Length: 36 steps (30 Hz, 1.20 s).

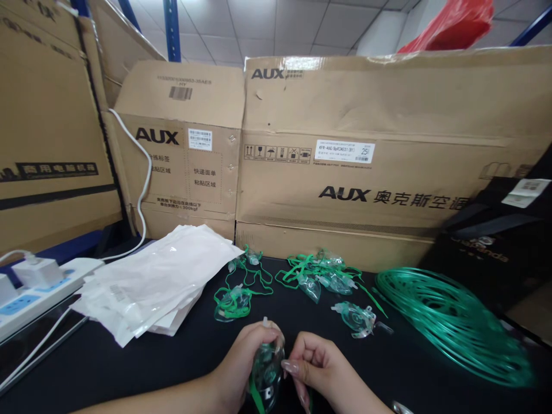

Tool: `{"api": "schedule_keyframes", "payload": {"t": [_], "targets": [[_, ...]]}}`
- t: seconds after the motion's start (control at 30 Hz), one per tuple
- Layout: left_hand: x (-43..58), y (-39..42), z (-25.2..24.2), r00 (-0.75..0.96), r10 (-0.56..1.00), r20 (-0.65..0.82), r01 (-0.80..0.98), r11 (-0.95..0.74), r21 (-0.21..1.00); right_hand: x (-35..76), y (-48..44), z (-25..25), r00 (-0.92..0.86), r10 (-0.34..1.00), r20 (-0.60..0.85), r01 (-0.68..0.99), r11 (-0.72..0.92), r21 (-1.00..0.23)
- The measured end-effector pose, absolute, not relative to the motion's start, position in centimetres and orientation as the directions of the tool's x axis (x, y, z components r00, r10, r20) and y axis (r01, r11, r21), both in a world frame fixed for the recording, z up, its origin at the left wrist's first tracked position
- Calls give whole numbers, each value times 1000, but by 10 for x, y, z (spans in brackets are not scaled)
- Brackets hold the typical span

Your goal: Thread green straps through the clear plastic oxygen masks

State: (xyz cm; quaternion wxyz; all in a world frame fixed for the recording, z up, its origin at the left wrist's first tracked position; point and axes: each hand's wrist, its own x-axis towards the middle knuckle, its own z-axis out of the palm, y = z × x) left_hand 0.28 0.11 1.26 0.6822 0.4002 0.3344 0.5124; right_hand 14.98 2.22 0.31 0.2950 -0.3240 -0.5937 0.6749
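My left hand point(245, 356) is wrapped around a clear green oxygen mask point(269, 374), held upright low in the middle of the view. A flat green strap point(257, 398) hangs from the mask's left side. At the mask's right edge my right hand point(317, 368) is closed in a pinch. A bit of green strap shows below its fingers; the fingertips hide most of what they grip. Beyond the hands lie another mask point(356, 318) without a visible strap, a mask with a bundled strap point(233, 303), and a pile of strapped masks point(323, 273).
White packets point(159, 276) are stacked at left, by a power strip point(47, 290) with plugs and a white cable. Coiled green tubing point(452, 322) lies at right before a black bag point(487, 247). Cardboard boxes point(345, 115) wall off the back of the black table.
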Motion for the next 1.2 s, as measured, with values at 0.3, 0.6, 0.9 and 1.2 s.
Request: {"api": "schedule_keyframes", "payload": {"t": [0.3,0.6,0.9,1.2], "targets": [[4,2,7,180,984,-4,-417,80,905,148,24,6,-564,820,-97,44,-87,-995],[4,-4,13,238,951,196,-225,-142,964,150,22,11,-522,817,-245,15,-278,-960],[7,-5,3,350,890,294,-266,-207,942,159,27,17,-528,814,-243,108,-219,-970],[4,-6,2,399,879,262,-132,-228,965,166,31,26,-488,826,-281,193,-212,-958]]}}
